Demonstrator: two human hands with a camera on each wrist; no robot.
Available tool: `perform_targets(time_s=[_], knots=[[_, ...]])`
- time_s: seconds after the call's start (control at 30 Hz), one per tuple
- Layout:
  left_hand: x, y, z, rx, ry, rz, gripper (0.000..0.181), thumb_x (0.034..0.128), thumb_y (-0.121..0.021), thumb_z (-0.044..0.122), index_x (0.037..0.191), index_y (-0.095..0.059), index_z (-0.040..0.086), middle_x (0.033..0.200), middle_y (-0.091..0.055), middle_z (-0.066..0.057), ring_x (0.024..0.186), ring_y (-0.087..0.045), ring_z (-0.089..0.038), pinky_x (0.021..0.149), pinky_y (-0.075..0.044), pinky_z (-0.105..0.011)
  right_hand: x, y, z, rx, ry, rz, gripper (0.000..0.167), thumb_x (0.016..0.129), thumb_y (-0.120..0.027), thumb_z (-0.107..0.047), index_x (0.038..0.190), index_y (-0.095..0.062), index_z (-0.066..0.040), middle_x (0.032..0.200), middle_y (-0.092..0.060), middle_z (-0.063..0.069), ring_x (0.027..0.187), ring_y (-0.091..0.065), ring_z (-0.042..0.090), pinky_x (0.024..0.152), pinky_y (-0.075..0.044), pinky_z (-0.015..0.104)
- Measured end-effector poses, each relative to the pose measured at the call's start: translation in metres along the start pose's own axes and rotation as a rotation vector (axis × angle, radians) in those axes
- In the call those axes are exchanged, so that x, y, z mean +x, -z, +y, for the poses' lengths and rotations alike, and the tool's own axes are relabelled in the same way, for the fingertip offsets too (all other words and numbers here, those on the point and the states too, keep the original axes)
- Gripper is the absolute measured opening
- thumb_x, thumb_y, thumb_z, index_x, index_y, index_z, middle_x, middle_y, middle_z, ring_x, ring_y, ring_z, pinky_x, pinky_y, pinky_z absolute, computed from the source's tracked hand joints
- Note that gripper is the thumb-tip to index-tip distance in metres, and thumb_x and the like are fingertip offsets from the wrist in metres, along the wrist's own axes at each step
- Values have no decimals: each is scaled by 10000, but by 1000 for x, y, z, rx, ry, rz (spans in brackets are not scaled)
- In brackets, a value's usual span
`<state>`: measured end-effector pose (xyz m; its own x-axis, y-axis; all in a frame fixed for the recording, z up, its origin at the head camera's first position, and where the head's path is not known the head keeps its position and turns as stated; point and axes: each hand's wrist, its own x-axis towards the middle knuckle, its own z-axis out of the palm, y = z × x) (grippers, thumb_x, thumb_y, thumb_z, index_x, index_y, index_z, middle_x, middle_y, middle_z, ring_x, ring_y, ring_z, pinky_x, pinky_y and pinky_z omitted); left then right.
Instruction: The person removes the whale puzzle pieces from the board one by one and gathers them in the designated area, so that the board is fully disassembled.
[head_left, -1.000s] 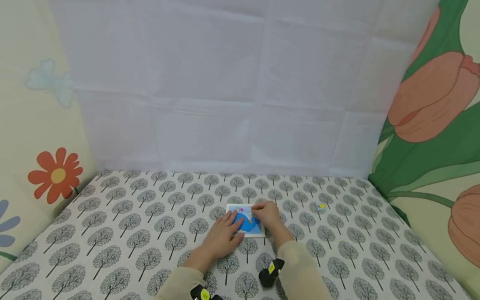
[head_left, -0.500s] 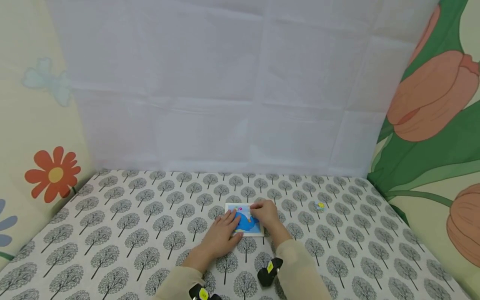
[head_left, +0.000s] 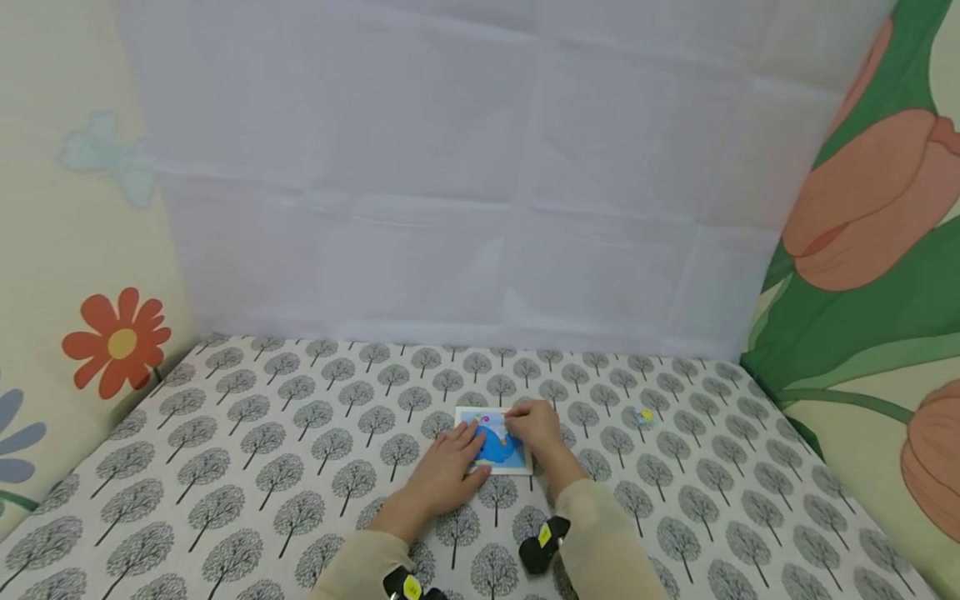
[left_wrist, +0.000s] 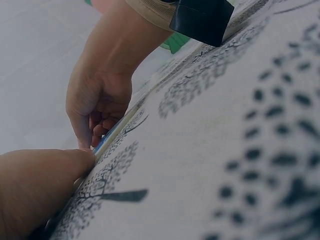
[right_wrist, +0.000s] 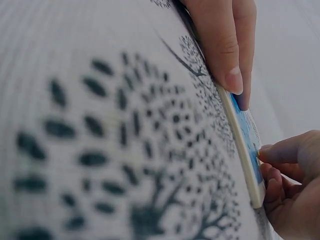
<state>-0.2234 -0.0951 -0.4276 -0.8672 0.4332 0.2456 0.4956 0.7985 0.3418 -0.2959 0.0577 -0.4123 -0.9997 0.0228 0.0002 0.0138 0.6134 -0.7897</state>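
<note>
A thin board with a white rim and a blue whale-like picture [head_left: 495, 447], seemingly a jigsaw puzzle, lies flat on the tablecloth. My left hand [head_left: 444, 472] rests on its left part with the fingers spread fairly straight; in the right wrist view the left fingertips [right_wrist: 233, 80] touch its surface and edge. At its upper right, my right hand [head_left: 536, 427] has curled fingers, thumb and forefinger together. They seem to pinch a small puzzle piece [right_wrist: 258, 153] at the board's surface, mostly hidden by the fingers. The hands cover parts of the picture.
A small blue-and-yellow loose piece [head_left: 646, 415] lies to the right of the board. The tablecloth [head_left: 300, 467] has a tree print. A white sheet [head_left: 420, 200] hangs behind the table, and flowered cloths hang at both sides.
Both hands keep nearly the same place on the board. The head view has shifted slightly; I see no piece move.
</note>
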Motion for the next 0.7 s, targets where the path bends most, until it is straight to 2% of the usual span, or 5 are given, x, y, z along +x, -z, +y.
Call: perform_targets(time_s=[0.13, 0.37, 0.7], knots=[[1, 0, 1, -1, -2, -4, 509, 884, -467, 280, 1277, -384, -34, 1345, -287, -186, 1235, -223, -330, 968, -196, -488, 0, 2, 0, 8, 1, -2, 72, 740, -654, -107, 773, -683, -51, 786, -604, 45, 654, -539, 152, 575, -467, 276], [0, 1, 2, -9, -3, 1, 509, 878, -474, 272, 1272, -388, -39, 1341, -292, -192, 1230, -231, -334, 960, -204, -498, 1, 3, -1, 21, 8, -22, 67, 740, -656, -112, 761, -682, -54, 807, -605, 39, 718, -538, 168, 614, -465, 286], [-2, 2, 2, -26, 0, -5, 505, 881, -469, 265, 1274, -384, -41, 1344, -284, -195, 1232, -222, -341, 959, -201, -503, 0, 5, -5, 39, 10, -31, 44, 736, -654, -94, 715, -662, -56, 752, -593, 26, 667, -519, 150, 597, -452, 282]])
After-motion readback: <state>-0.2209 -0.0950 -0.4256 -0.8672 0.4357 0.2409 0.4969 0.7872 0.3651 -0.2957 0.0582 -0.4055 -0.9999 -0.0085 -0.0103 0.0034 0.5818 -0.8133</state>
